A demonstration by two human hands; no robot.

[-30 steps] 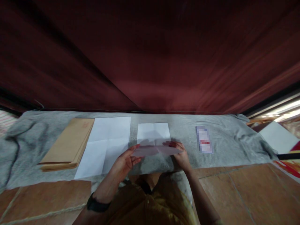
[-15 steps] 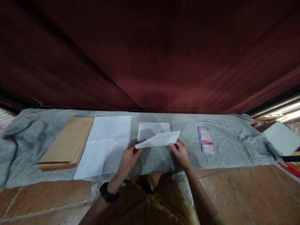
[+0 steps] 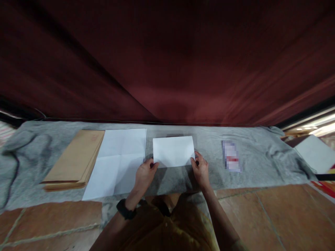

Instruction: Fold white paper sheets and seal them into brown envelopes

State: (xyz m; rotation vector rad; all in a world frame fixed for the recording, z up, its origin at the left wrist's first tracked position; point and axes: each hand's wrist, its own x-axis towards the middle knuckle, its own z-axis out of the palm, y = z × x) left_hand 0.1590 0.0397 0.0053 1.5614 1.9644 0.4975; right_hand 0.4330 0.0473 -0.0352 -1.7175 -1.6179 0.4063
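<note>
A small white sheet of paper (image 3: 173, 150) is held between my hands, its face turned up toward me. My left hand (image 3: 145, 174) pinches its lower left corner with thumb and fingers. At the lower right corner, my right hand (image 3: 201, 170) grips it the same way. The second small sheet seen before is hidden beneath it. Left of my left hand lie large white sheets (image 3: 117, 157) with fold creases. Beside those is a stack of brown envelopes (image 3: 74, 157), overlapped along one edge by the white sheets.
A grey cloth (image 3: 259, 157) covers the long bench. To the right lies a blurred, pale purple printed slip (image 3: 231, 157). A dark red curtain (image 3: 172, 69) hangs behind. A white panel (image 3: 315, 153) stands at the far right, and tiled floor (image 3: 282, 209) shows in front.
The small sheet, tilted and curved before, has been flattened and levelled over the other small sheet. My right hand shifted slightly; both hands keep their hold.
</note>
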